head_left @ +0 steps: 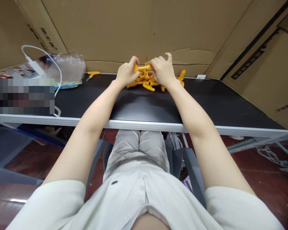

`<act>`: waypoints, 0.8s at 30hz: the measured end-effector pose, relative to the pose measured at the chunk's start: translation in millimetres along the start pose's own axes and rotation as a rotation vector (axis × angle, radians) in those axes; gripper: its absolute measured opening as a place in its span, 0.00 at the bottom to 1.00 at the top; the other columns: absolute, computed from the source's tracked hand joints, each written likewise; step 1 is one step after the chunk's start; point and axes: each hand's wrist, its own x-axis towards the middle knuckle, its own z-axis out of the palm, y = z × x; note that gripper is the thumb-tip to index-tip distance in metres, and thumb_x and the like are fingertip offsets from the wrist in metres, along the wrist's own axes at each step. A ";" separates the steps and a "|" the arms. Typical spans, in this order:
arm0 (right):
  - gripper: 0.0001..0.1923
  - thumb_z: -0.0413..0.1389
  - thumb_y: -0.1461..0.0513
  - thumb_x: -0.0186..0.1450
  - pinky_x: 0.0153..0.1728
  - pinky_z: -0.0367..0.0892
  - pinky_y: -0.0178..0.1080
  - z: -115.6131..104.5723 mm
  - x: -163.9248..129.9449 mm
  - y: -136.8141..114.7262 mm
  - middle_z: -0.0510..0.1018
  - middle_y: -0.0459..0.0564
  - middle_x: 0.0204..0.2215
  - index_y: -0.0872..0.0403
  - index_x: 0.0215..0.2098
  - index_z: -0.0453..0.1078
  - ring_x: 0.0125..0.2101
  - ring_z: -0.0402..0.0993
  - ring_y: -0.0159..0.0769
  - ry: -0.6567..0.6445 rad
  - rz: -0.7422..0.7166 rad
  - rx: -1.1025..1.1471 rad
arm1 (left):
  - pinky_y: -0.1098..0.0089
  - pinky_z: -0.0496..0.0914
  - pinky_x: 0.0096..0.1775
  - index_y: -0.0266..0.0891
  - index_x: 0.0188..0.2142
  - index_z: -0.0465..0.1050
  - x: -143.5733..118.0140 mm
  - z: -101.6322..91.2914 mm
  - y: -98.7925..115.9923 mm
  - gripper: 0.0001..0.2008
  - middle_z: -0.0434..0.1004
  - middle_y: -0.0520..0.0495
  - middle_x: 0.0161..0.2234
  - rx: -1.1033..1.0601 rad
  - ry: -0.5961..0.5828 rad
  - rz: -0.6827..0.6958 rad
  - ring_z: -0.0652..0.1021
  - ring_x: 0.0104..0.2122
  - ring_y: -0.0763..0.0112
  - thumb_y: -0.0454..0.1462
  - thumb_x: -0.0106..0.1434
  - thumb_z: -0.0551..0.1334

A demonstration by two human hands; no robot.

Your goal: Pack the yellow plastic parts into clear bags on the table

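Observation:
Near the back of the black tabletop, my left hand (128, 72) pinches one end of a ridged yellow plastic piece (144, 68). The fingers of my right hand (162, 69) close on the other end, its little finger raised. Just below and behind both hands lies a pile of loose yellow plastic pieces (148, 87), some rod-like and some with round holes; my hands hide part of it. One upright yellow piece (181, 75) stands out at the pile's right side. Apart from the pile, to the left, lies a yellow T-shaped handle (94, 73) with a dark spiral tip.
Cardboard panels (139, 28) wall in the back and right of the table (144, 110). At left are a clear plastic bag (69, 68), a white cable (60, 72) with an adapter (37, 67), and a blurred-out patch. A small white tag (201, 77) lies at the back right.

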 end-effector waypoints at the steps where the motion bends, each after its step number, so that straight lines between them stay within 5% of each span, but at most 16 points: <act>1: 0.27 0.43 0.60 0.76 0.79 0.45 0.59 -1.5 -0.9 -0.4 0.78 0.58 0.67 0.49 0.69 0.70 0.68 0.68 0.53 0.014 -0.015 -0.022 | 0.53 0.74 0.57 0.47 0.50 0.73 1.6 2.9 -1.2 0.12 0.79 0.45 0.36 -0.033 0.012 -0.004 0.84 0.48 0.46 0.39 0.67 0.64; 5: 0.27 0.44 0.66 0.76 0.78 0.50 0.60 -0.9 -2.8 0.1 0.78 0.63 0.65 0.59 0.70 0.69 0.67 0.71 0.55 0.034 -0.028 -0.115 | 0.53 0.74 0.56 0.45 0.44 0.72 4.8 7.5 -0.9 0.09 0.76 0.47 0.35 -0.089 0.003 -0.027 0.83 0.45 0.50 0.35 0.64 0.66; 10: 0.22 0.47 0.58 0.77 0.76 0.54 0.59 12.0 -0.9 6.5 0.80 0.59 0.65 0.47 0.66 0.70 0.66 0.73 0.54 0.022 -0.042 -0.019 | 0.50 0.73 0.58 0.45 0.45 0.73 0.6 1.5 4.6 0.10 0.77 0.46 0.36 -0.081 -0.026 -0.057 0.84 0.51 0.45 0.33 0.64 0.66; 13: 0.22 0.46 0.57 0.79 0.74 0.55 0.59 18.3 0.9 9.8 0.80 0.61 0.64 0.52 0.65 0.70 0.66 0.73 0.54 0.007 -0.059 -0.004 | 0.51 0.74 0.56 0.45 0.45 0.73 -1.7 -1.2 9.6 0.11 0.79 0.45 0.37 -0.054 -0.020 -0.076 0.84 0.50 0.44 0.33 0.63 0.66; 24: 0.24 0.42 0.58 0.80 0.78 0.44 0.58 6.3 0.5 7.2 0.78 0.59 0.68 0.55 0.68 0.68 0.67 0.67 0.50 -0.072 -0.023 -0.063 | 0.48 0.77 0.57 0.42 0.41 0.72 -1.6 -4.9 27.7 0.11 0.76 0.49 0.35 -0.119 -0.048 -0.169 0.84 0.48 0.48 0.29 0.61 0.68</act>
